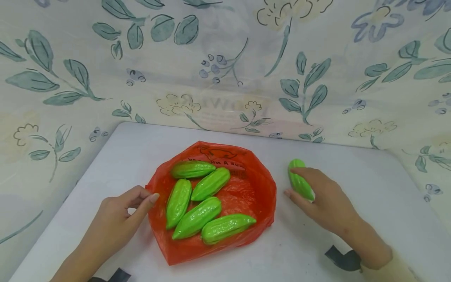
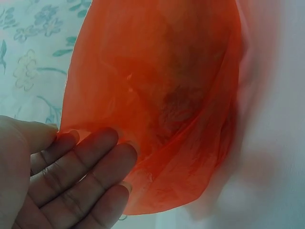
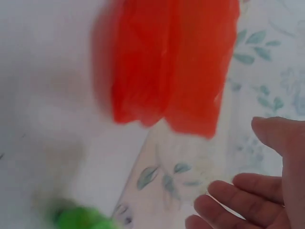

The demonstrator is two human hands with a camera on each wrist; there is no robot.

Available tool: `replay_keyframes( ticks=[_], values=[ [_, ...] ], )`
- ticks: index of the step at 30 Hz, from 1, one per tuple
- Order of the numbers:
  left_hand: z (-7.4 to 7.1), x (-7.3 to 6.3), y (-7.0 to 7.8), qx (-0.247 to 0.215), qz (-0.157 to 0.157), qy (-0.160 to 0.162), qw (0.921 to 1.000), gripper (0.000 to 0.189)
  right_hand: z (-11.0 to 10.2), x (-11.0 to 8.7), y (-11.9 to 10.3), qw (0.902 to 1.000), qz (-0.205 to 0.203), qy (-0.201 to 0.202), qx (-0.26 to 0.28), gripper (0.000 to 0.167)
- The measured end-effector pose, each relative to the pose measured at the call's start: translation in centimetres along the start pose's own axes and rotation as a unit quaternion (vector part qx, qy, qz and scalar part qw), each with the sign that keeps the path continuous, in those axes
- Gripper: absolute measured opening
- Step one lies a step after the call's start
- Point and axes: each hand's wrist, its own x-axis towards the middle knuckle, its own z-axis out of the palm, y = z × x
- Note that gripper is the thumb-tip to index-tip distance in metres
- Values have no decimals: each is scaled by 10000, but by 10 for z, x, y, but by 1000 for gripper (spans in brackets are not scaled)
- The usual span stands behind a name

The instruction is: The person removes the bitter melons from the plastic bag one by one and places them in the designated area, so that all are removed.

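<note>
A red plastic bag [image 1: 243, 196] lies with its mouth spread wide, and several glossy green, ridged, tapered fruits [image 1: 198, 217] are inside it. My left hand [image 1: 121, 217] pinches the bag's left rim between thumb and fingers; in the left wrist view the other fingers lie against the outside of the red plastic. To the right of the bag, one more green fruit [image 1: 298, 182] lies on the table. My right hand [image 1: 327, 201] is over it, partly covering it. In the right wrist view the thumb and fingers stand apart with nothing between them, and the fruit [image 3: 83, 219] is blurred low down.
The white table [image 1: 134, 145] ends at the back against a floral-patterned sheet [image 1: 225, 78]. Dark bands [image 1: 343, 258] show by both wrists. A light sleeve [image 1: 387, 270] covers the right forearm.
</note>
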Motion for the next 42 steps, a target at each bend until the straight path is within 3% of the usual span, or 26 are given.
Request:
replay_keyframes(
  ticks=[9, 18, 28, 37, 42],
  values=[
    [0, 3, 0, 63, -118, -76, 9999, 15, 10, 8, -34, 9929, -1027, -566, 220, 58],
    [1, 2, -1, 83, -102, 2, 9999, 14, 22, 15, -47, 9845, -1655, -560, -139, 59],
    [-1, 0, -2, 56, -92, 34, 9999, 11, 32, 23, -66, 9702, -1538, -1817, -454, 52],
    [-2, -1, -1, 88, -49, 12, 9999, 11, 40, 31, -76, 9530, -1536, -2584, -371, 35],
    [-3, 0, -2, 108, -33, 54, 9999, 11, 42, 32, -78, 9455, -1452, -2889, -388, 36]
  ],
)
